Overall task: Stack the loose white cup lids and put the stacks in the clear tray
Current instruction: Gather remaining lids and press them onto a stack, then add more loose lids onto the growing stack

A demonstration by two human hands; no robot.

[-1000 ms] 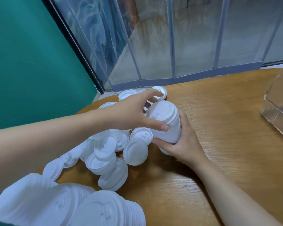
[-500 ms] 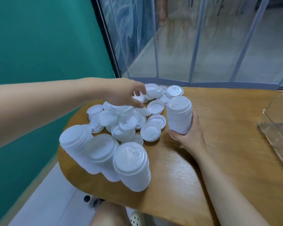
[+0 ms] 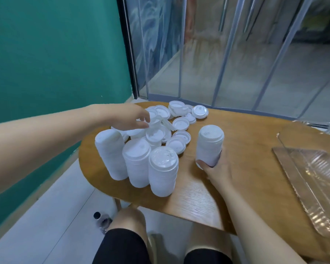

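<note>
The right hand (image 3: 218, 168) grips a short upright stack of white plastic cup lids (image 3: 210, 144) that stands on the oval wooden surface (image 3: 242, 149). The fingers (image 3: 202, 163) curl round the base of this stack from the near side; the thumb lies against its lower left edge, and the top lid is uncovered.

The left hand (image 3: 130, 117) reaches in from the left over the pile of loose white round cup lids (image 3: 171, 126) at the far left end of the surface. Its fingers bend downward and touch the lids at the left edge of the pile. Whether they pinch a lid cannot be told, because the fingertips are blurred against the white plastic.

Three taller white lid stacks (image 3: 141, 162) stand close together near the front left edge of the surface, between the loose pile and the person. They touch or nearly touch one another. The held stack stands to their right, apart from them.

The clear ribbed plastic tray (image 3: 312, 178) lies at the right end of the surface, well apart from the right hand. No lids are visible in it.

A small dark-capped bottle (image 3: 101, 221) stands on the pale floor (image 3: 46, 225) under the near left edge of the surface.
</note>
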